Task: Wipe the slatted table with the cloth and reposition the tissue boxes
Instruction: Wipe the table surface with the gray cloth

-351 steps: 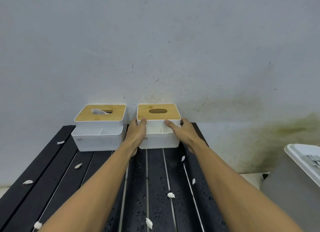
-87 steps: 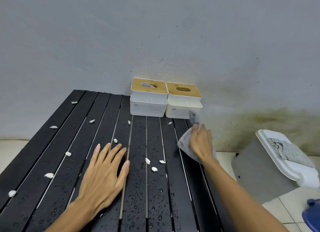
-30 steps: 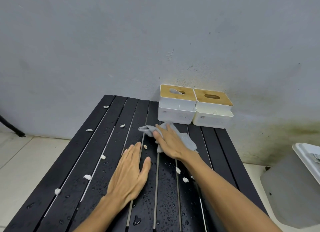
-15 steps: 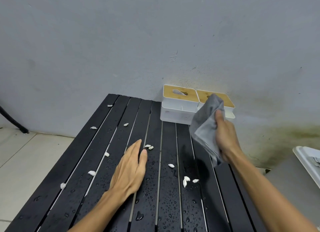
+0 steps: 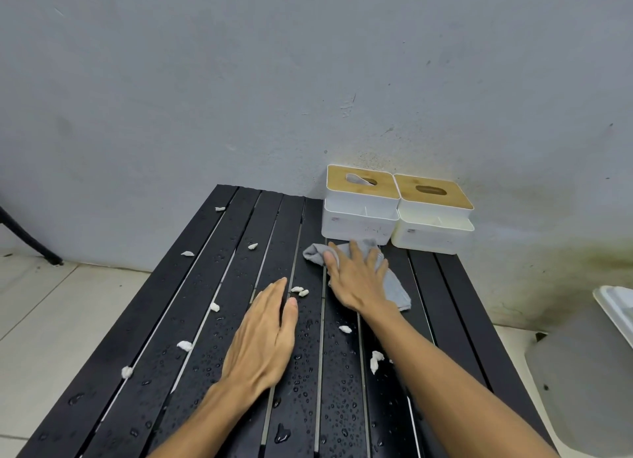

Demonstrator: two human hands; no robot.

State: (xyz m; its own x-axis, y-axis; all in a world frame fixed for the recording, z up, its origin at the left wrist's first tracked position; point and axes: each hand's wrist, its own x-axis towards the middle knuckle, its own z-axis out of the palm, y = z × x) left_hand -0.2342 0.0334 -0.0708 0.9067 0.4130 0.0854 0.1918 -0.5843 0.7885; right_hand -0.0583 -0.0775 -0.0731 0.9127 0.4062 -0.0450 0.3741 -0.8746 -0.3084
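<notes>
A black slatted table (image 5: 164, 337), wet with droplets, stretches away to the wall. Two white tissue boxes with bamboo lids stand side by side at its far right corner: the left box (image 5: 359, 214) has a tissue poking out, the right box (image 5: 433, 224) shows an empty slot. A grey cloth (image 5: 394, 286) lies flat just in front of the left box. My right hand (image 5: 356, 279) presses on the cloth with fingers spread straight. My left hand (image 5: 263, 337) rests flat on the wet slats, holding nothing.
Several small white tissue scraps (image 5: 299, 290) lie scattered over the slats. A grey bin with a white lid (image 5: 582, 382) stands on the floor to the right of the table. A dark leg (image 5: 27, 238) leans at the far left.
My right hand has brought the cloth down from the air beside the boxes and laid it flat on the slats in front of the left box. My left hand has stayed put.
</notes>
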